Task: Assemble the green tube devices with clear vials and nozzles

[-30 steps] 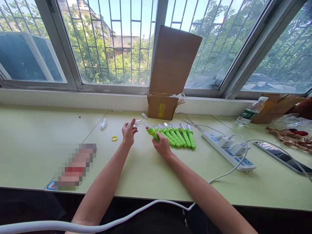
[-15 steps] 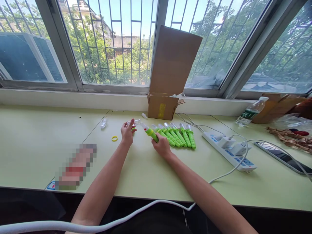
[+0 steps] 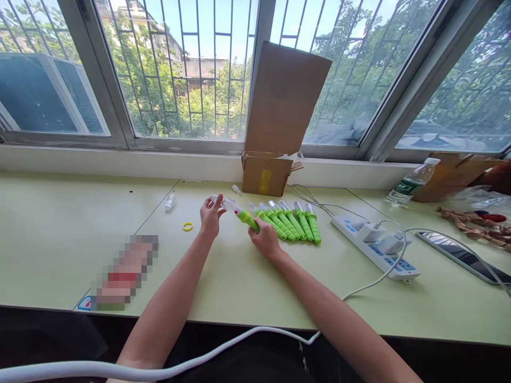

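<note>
My left hand (image 3: 209, 218) pinches a clear plastic cap (image 3: 228, 205) between thumb and fingers. In my right hand (image 3: 265, 237) is a green light stick (image 3: 247, 218) with a red button, gripped by its handle and tilted toward the left. The cap now sits over the stick's tip; how deeply it is seated I cannot tell. Several similar green sticks with clear tops (image 3: 293, 222) lie in a row beyond my right hand. A yellow ring (image 3: 187, 226) and another clear cap (image 3: 170, 201) rest left of my left hand.
An open cardboard box (image 3: 265, 173) stands against the window wall, a small clear piece (image 3: 237, 189) beside it. On the right are a white power strip (image 3: 375, 250) with cables, a phone (image 3: 459, 255) and a water bottle (image 3: 413, 183). A thick white cable (image 3: 191, 364) crosses in front.
The clear cap in my left hand and the green stick's tip have come together; a gap showed between them before. My right hand has hardly moved.
</note>
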